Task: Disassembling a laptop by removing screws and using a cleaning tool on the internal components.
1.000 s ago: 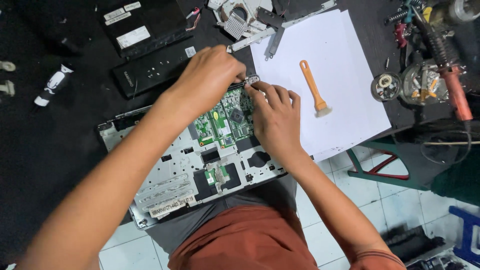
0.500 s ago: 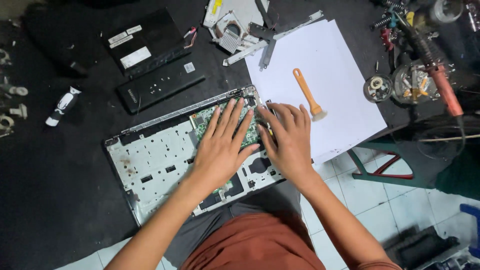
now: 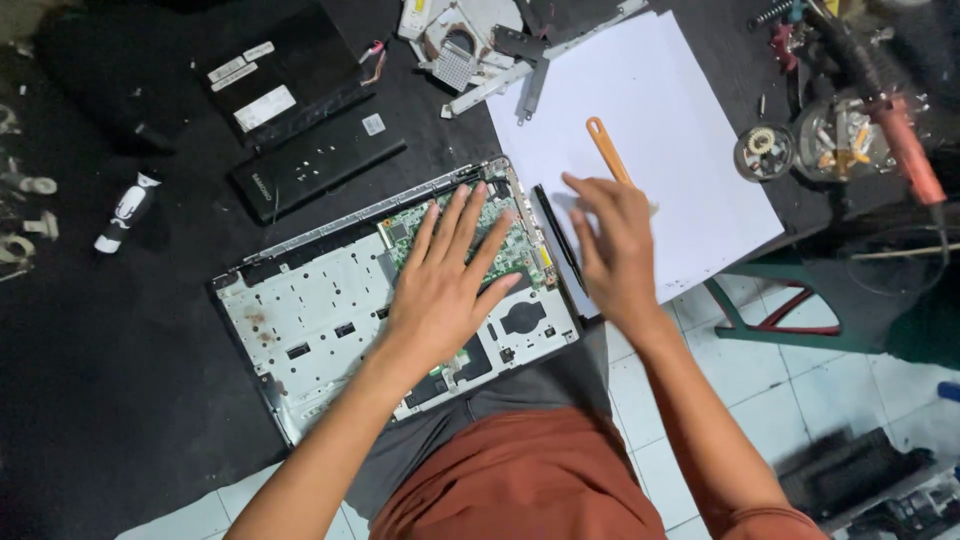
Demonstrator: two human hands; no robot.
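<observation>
An opened laptop chassis (image 3: 310, 310) lies on the black table with its green circuit board (image 3: 450, 235) exposed at the upper right. My left hand (image 3: 445, 285) rests flat on that board, fingers spread. My right hand (image 3: 615, 250) hovers just right of the chassis above a white sheet of paper (image 3: 650, 110), fingers apart and holding nothing. An orange plastic pry tool (image 3: 607, 148) lies on the paper just beyond its fingertips. A thin black strip (image 3: 558, 235) sits between the chassis edge and my right hand.
A black laptop battery (image 3: 318, 165) and a black cover panel (image 3: 275, 80) lie at the back left. A fan and metal brackets (image 3: 470, 50) sit at the back centre. A round parts dish (image 3: 765, 150) and a red-handled tool (image 3: 905, 150) are at right. A small white tube (image 3: 128, 210) lies at left.
My right hand has lifted off the circuit board and moved right over the paper toward the orange tool. My left hand stays flat on the board. The view has shifted slightly.
</observation>
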